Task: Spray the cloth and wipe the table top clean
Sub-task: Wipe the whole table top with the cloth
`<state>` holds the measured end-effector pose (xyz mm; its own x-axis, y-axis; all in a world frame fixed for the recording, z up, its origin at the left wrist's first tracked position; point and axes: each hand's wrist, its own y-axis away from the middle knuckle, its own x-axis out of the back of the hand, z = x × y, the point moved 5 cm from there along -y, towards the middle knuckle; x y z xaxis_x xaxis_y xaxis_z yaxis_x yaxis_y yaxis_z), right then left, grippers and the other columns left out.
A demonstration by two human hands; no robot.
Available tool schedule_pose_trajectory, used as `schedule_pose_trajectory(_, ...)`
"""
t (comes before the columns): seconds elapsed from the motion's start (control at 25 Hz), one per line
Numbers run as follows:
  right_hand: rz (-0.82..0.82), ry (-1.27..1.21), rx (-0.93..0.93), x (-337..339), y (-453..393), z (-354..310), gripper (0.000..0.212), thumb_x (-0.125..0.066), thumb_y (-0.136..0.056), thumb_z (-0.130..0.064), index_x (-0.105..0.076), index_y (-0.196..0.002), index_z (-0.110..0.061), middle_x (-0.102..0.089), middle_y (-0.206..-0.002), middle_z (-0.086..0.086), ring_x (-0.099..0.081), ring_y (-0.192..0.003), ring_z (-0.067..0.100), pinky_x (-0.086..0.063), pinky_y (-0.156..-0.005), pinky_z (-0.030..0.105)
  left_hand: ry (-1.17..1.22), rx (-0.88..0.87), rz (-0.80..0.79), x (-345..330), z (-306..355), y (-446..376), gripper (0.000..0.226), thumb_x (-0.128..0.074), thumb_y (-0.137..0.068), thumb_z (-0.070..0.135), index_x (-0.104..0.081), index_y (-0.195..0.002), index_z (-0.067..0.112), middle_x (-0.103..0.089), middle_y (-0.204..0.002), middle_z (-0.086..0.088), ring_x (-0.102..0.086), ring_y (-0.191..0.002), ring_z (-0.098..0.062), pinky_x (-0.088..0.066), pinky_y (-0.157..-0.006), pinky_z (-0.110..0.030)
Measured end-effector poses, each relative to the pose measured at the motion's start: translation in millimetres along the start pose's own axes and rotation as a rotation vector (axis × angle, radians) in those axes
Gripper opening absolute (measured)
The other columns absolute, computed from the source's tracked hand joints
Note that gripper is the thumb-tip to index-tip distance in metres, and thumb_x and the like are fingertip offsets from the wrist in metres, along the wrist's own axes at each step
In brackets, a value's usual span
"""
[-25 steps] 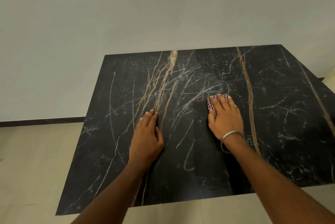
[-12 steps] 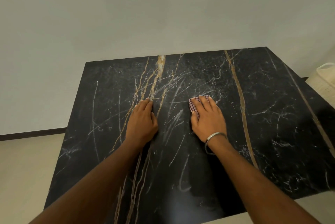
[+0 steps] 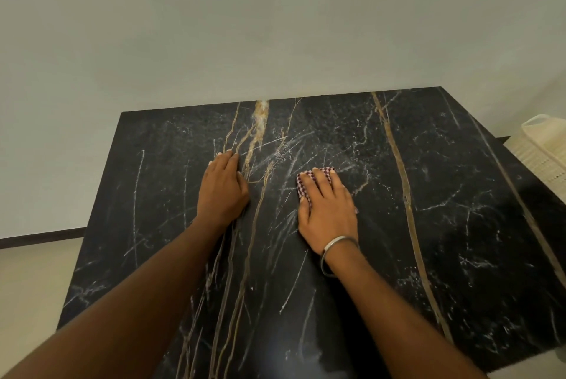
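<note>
A black marble table top (image 3: 444, 225) with gold and white veins fills the lower view. A small red-and-white checked cloth (image 3: 303, 184) lies on it near the middle, mostly hidden under my right hand (image 3: 327, 210), which presses it flat with straight fingers. A metal bangle circles that wrist. My left hand (image 3: 222, 191) rests palm down on the bare marble to the left of the cloth, fingers straight and together. No spray bottle is in view.
A cream plastic basket (image 3: 542, 148) stands beyond the table's right edge. A pale wall rises behind the table's far edge. Beige floor and a dark skirting board show to the left.
My right hand slid the cloth toward the left across the marble, and both hands reach farther up the table. The view shifted, bringing the basket into sight at the right.
</note>
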<state>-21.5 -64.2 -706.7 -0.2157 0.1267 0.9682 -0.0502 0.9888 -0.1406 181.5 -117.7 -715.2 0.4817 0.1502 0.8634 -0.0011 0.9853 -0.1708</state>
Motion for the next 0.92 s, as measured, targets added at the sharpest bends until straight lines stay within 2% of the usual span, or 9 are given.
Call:
schedule_pose_trajectory(0.12, -0.008, -0.001, 0.045, -1, -8, 14, 0.051, -0.032, -0.097, -0.036, -0.031, -0.147, -0.028, -0.027, -0.155, -0.004, -0.013, -0.146, 0.021, -0.015, -0.119, 0.038, 0.014, 0.0, 0.026, -1, -4, -2, 0.05, -0.041, -0.096, 0.018, -0.038, -0.144, 0.005, -0.037, -0.151, -0.013, -0.029, -0.143, -0.024, -0.019, -0.12, -0.042)
schedule_pose_trajectory(0.28, 0.008, 0.04, -0.102, 6, -31, 66, 0.052, -0.032, -0.097, -0.035, -0.029, -0.148, -0.026, -0.026, -0.156, -0.002, -0.014, -0.146, 0.022, -0.02, -0.118, 0.044, 0.021, -0.006, 0.04, 0, -3, -1, 0.05, -0.041, -0.096, 0.019, -0.038, -0.145, 0.006, -0.037, -0.152, -0.01, -0.028, -0.143, -0.022, -0.02, -0.12, -0.041)
schedule_pose_trajectory(0.36, 0.017, 0.051, -0.169, 5, -36, 70, 0.052, -0.033, -0.096, -0.035, -0.029, -0.147, -0.026, -0.026, -0.156, -0.001, -0.014, -0.146, 0.023, -0.02, -0.118, 0.045, 0.011, 0.009, 0.051, -2, -4, -1, 0.05, -0.04, -0.096, 0.02, -0.038, -0.145, 0.007, -0.036, -0.152, -0.009, -0.028, -0.143, -0.022, -0.019, -0.12, -0.041)
schedule_pose_trajectory(0.44, 0.027, 0.054, -0.198, 4, -38, 54, 0.053, -0.032, -0.096, -0.035, -0.028, -0.147, -0.026, -0.025, -0.156, -0.001, -0.014, -0.146, 0.025, -0.019, -0.118, 0.046, 0.005, 0.013, 0.049, -3, -3, -1, 0.051, -0.04, -0.096, 0.02, -0.037, -0.146, 0.008, -0.036, -0.152, -0.009, -0.027, -0.143, -0.022, -0.019, -0.12, -0.041)
schedule_pose_trajectory(0.6, 0.01, -0.006, -0.047, -7, -37, -9, 0.051, -0.031, -0.097, -0.035, -0.028, -0.147, -0.028, -0.025, -0.156, -0.003, -0.012, -0.146, 0.023, -0.016, -0.118, 0.043, 0.007, 0.018, 0.049, -2, -3, -1, 0.051, -0.04, -0.097, 0.021, -0.037, -0.146, 0.009, -0.035, -0.153, -0.008, -0.027, -0.144, -0.02, -0.017, -0.121, -0.039)
schedule_pose_trajectory(0.68, -0.007, -0.024, 0.007, -6, -39, -12, 0.049, -0.031, -0.098, -0.034, -0.029, -0.147, -0.028, -0.026, -0.156, -0.004, -0.012, -0.147, 0.022, -0.016, -0.118, 0.042, 0.013, 0.013, 0.047, -1, -3, 0, 0.05, -0.041, -0.097, 0.021, -0.037, -0.146, 0.01, -0.035, -0.153, -0.007, -0.027, -0.144, -0.019, -0.016, -0.121, -0.038)
schedule_pose_trajectory(0.76, -0.008, 0.014, 0.008, -5, -44, 9, 0.05, -0.03, -0.098, -0.035, -0.028, -0.148, -0.027, -0.025, -0.156, -0.003, -0.013, -0.146, 0.021, -0.017, -0.119, 0.042, 0.025, 0.013, 0.05, 1, -4, 0, 0.05, -0.041, -0.097, 0.021, -0.037, -0.146, 0.01, -0.036, -0.153, -0.007, -0.027, -0.144, -0.018, -0.016, -0.121, -0.038)
schedule_pose_trajectory(0.92, 0.001, 0.044, -0.152, -2, -60, 59, 0.053, -0.029, -0.097, -0.036, -0.026, -0.148, -0.026, -0.023, -0.157, -0.001, -0.013, -0.146, 0.023, -0.02, -0.118, 0.045, 0.02, 0.018, 0.064, -1, -3, -1, 0.051, -0.041, -0.096, 0.02, -0.038, -0.145, 0.009, -0.036, -0.152, -0.007, -0.028, -0.143, -0.019, -0.018, -0.121, -0.038)
